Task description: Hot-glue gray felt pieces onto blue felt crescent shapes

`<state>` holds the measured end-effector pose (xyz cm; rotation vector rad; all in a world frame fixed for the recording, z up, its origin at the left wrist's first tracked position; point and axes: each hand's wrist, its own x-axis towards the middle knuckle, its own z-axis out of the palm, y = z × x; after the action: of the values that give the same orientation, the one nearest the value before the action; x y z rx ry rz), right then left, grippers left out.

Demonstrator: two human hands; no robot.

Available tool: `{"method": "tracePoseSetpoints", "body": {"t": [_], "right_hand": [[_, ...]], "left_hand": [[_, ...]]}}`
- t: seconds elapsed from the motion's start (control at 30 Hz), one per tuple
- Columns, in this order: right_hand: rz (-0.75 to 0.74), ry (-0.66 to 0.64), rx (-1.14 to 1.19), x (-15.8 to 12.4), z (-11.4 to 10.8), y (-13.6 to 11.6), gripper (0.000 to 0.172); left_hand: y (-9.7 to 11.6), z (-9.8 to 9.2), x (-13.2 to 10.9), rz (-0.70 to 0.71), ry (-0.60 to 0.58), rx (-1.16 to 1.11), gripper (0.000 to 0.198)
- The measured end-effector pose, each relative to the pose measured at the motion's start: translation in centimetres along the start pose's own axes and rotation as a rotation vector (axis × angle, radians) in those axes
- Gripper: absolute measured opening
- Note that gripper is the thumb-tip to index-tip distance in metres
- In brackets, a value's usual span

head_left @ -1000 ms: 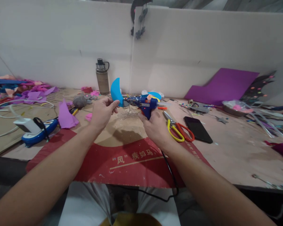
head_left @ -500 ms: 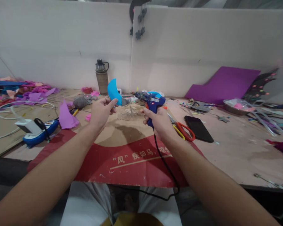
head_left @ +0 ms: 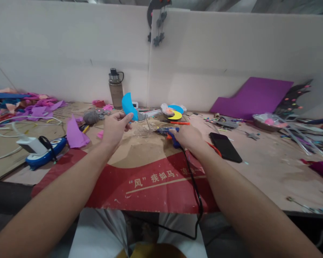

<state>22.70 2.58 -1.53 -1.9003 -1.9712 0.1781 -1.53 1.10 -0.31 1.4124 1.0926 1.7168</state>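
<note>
Between the thumb and fingers of my left hand (head_left: 116, 127) is a blue crescent-shaped piece (head_left: 129, 106), held up above the board. A grey part with a thin string shows at its lower right end. My right hand (head_left: 187, 135) is closed around a blue glue gun (head_left: 173, 139), low over the board, its nozzle pointing left. A black cord (head_left: 193, 182) runs from the gun down toward my lap. Behind the gun lie a yellow crescent (head_left: 175, 115) and another blue piece (head_left: 177, 107). The scissors' orange handle (head_left: 214, 148) is partly hidden by my right arm.
A red and brown cardboard sheet (head_left: 150, 193) lies in front of me. A phone (head_left: 225, 147) is at right, a bottle (head_left: 115, 89) at the back. On the left are a blue power strip (head_left: 47, 153), a grey yarn ball (head_left: 90, 117) and purple scraps (head_left: 76, 132).
My right hand has lowered the glue gun from upright to near the board, uncovering the yellow crescent behind it. My left hand with the blue crescent has barely moved.
</note>
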Motion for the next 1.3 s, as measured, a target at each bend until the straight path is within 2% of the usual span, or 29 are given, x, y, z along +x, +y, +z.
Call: {"method": "tracePoseSetpoints", "body": {"t": [0.07, 0.1, 0.13, 0.2, 0.27, 0.3, 0.43, 0.63, 0.77, 0.8, 0.83, 0.93, 0.97, 1.07, 1.3], "right_hand": [[-0.113, 0.194, -0.015, -0.8, -0.7, -0.8, 0.021], [-0.247, 0.307, 0.026, -1.2, -0.7, -1.5, 0.016], [-0.42, 0.388, 0.08, -1.5, -0.6, -2.3, 0.018], [-0.672, 0.458, 0.156, -1.7, -0.1, -4.0, 0.031], [-0.786, 0.465, 0.177, -1.5, 0.6, -5.4, 0.035], [-0.811, 0.458, 0.186, -1.3, 1.0, -5.9, 0.031], [-0.834, 0.43, 0.291, -0.3, 1.4, -6.2, 0.005], [-0.817, 0.405, 0.41, -0.5, 1.0, -6.0, 0.003], [-0.833, 0.398, 0.347, -0.6, 1.7, -5.8, 0.036], [-0.837, 0.4, 0.329, -0.6, 1.8, -5.8, 0.037], [-0.84, 0.404, 0.318, -0.5, 1.9, -5.7, 0.032], [-0.842, 0.404, 0.326, -0.6, 1.9, -5.5, 0.004], [-0.841, 0.398, 0.33, -0.6, 1.8, -5.6, 0.003], [-0.823, 0.377, 0.302, -1.1, 1.4, -6.0, 0.009], [-0.768, 0.344, 0.269, -1.7, 0.9, -6.9, 0.009]], "left_hand": [[0.2, 0.1, -0.1, -0.032, -0.011, -0.035, 0.022], [0.3, 0.2, -0.2, -0.058, -0.018, -0.057, 0.022], [0.3, 0.3, -0.2, -0.088, -0.023, -0.081, 0.023], [0.5, 0.4, -0.3, -0.154, -0.021, -0.127, 0.023], [0.5, 0.5, -0.3, -0.205, -0.011, -0.16, 0.022], [0.5, 0.5, -0.3, -0.222, -0.005, -0.169, 0.022], [0.4, 0.5, -0.3, -0.247, -0.016, -0.162, 0.019], [0.2, 0.6, -0.3, -0.261, -0.041, -0.131, 0.02], [0.4, 0.8, -0.4, -0.302, -0.027, -0.174, 0.022], [0.5, 0.8, -0.4, -0.318, -0.03, -0.185, 0.022], [0.5, 0.8, -0.4, -0.333, -0.034, -0.191, 0.021], [0.6, 0.8, -0.4, -0.362, -0.042, -0.182, 0.019], [0.6, 0.9, -0.4, -0.363, -0.041, -0.173, 0.019], [0.5, 0.9, -0.5, -0.318, -0.039, -0.12, 0.02], [1.0, 1.0, -1.1, -0.086, -0.076, 0.191, 0.021]]}}
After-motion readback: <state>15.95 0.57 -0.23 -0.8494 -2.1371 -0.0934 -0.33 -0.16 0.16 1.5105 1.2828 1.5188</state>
